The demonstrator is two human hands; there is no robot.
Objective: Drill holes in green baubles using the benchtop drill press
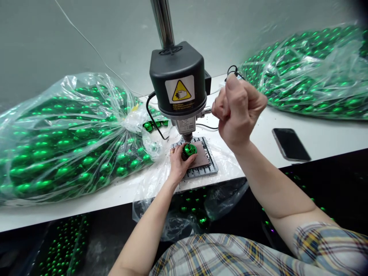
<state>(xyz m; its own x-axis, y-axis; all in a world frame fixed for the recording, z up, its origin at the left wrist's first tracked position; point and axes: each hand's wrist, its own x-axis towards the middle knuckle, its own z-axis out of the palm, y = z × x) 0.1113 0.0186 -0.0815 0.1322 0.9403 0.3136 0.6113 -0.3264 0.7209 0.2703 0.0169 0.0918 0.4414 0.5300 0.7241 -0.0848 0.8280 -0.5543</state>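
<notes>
To the left of my left hand (178,164), a large clear bag of green balls (126,122) is lying on the white table (261,128), its gathered neck facing that hand. Lower and farther left, below the table edge, a loose group of green balls (64,241) is showing.

My left hand is grasping a single green ball (190,150), thumb on the near side and fingers around the far side. The ball is sitting on a flat board (203,158), which is resting on the slotted base plate (213,168); dark specks are lying around it. Directly above the ball, the chuck (188,137) is pointing down; I cannot tell whether the bit is touching. The black drill head (178,73), bearing a yellow warning label (180,92), is standing between my hands on a metal column (162,23). Below my left hand, a crumpled plastic sheet (227,197) is hanging over the table edge.

My right hand (241,111) is clenching around the outer end of the feed lever (207,110), raised higher than the left. To its right, a phone (291,144) is lying flat; beyond, a second bag of green balls (342,63) is resting.
</notes>
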